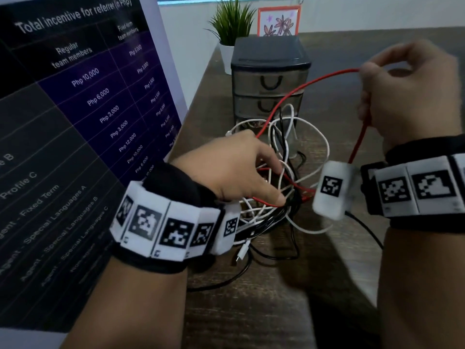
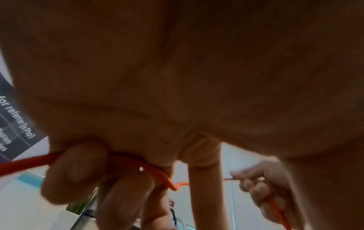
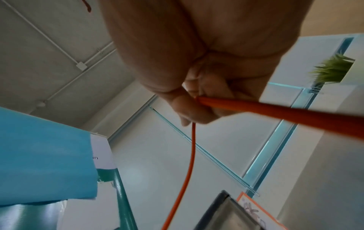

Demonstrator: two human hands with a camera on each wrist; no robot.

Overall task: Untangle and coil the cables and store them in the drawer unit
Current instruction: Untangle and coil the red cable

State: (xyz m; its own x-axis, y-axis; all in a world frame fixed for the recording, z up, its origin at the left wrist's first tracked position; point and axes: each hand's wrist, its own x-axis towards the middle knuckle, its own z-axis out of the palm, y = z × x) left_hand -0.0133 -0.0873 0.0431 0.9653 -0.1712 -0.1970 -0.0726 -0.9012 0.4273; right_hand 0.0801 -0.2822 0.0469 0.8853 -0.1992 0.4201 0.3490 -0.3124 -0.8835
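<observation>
The right hand [image 1: 412, 96], upper right, pinches a thin smooth red cable [image 1: 309, 83]. The left hand [image 1: 226, 167] seems to grip it inside the loose cable pile [image 1: 289, 172], before the plastic drawer unit [image 1: 270, 79].

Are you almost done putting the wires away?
Not nearly. Nothing is coiled or stored: the drawer unit is shut. Both hands, right hand and left hand, grip the red cable, pulling it from the tangle. White and black cables remain.

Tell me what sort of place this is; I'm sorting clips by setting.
Probably an office: a staff incentive poster beside a wooden desk, a drawer unit, a potted plant.
</observation>
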